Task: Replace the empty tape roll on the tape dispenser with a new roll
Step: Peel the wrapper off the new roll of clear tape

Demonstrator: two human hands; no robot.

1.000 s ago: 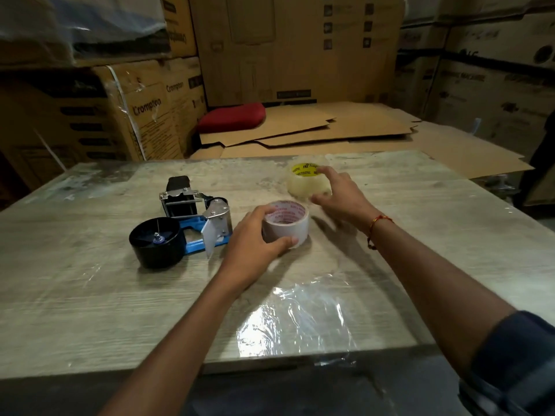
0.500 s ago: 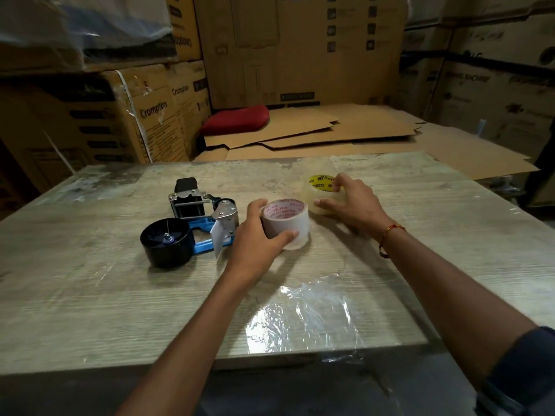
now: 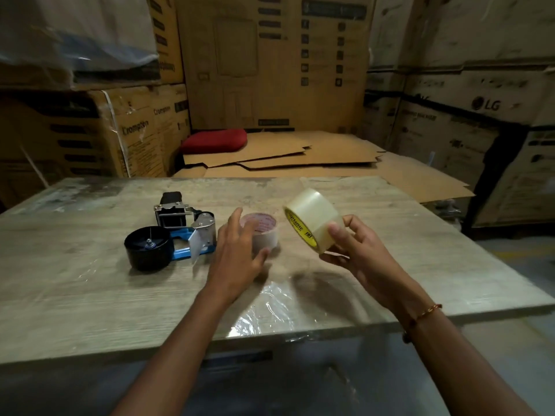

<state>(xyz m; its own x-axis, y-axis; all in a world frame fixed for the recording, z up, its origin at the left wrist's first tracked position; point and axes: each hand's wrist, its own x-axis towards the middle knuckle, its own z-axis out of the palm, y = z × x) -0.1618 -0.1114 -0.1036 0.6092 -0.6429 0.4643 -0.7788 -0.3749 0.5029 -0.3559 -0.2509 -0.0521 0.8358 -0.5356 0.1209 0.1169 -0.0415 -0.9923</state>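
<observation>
The clear tape roll [image 3: 313, 219] has been lifted off the table [image 3: 90, 295], gripped by the right hand [image 3: 357, 250]. The spent roll [image 3: 264, 232] has been released by the left hand [image 3: 240, 253], now open. Loading the dispenser [image 3: 171, 232] probably follows.

I am reading "Crompton" on the side of a cardboard box [image 3: 132, 130] standing behind the table [image 3: 90, 295], off its far left corner, and the same word again, fainter, on that box's other face. Behind the table's far right corner, "LG" with its round logo is showing on another carton [image 3: 486, 105]. The yellow core of the clear tape roll [image 3: 312, 219] is carrying black lettering that I am making out as "Supreme". The red print on the white roll [image 3: 264, 231] is too blurred.
</observation>
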